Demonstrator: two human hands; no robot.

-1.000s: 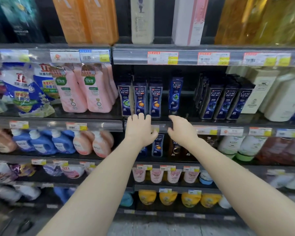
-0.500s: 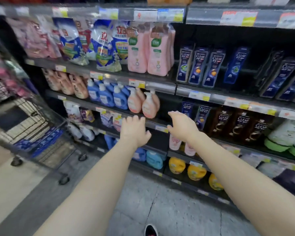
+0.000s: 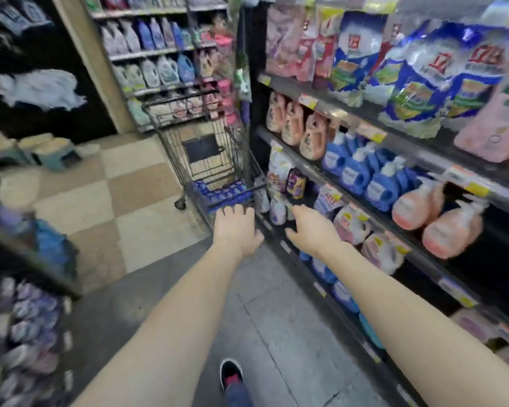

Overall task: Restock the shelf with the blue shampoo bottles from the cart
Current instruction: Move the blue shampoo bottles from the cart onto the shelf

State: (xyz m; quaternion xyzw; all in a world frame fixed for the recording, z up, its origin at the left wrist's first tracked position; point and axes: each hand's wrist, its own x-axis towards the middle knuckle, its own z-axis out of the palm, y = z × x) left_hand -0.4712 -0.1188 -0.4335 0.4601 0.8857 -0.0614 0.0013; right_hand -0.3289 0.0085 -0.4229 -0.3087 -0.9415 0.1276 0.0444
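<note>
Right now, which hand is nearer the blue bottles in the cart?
The left hand: its fingertips are at the cart's rim, by the blue shampoo bottles; the right hand is off toward the shelf.

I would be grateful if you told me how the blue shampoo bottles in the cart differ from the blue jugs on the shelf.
The blue shampoo bottles lie packed low in the cart; the blue jugs stand upright on a shelf. The shampoo bottles look darker blue with white marks; the jugs are rounded, lighter blue, with white caps. Both are blue and neither is held.
</note>
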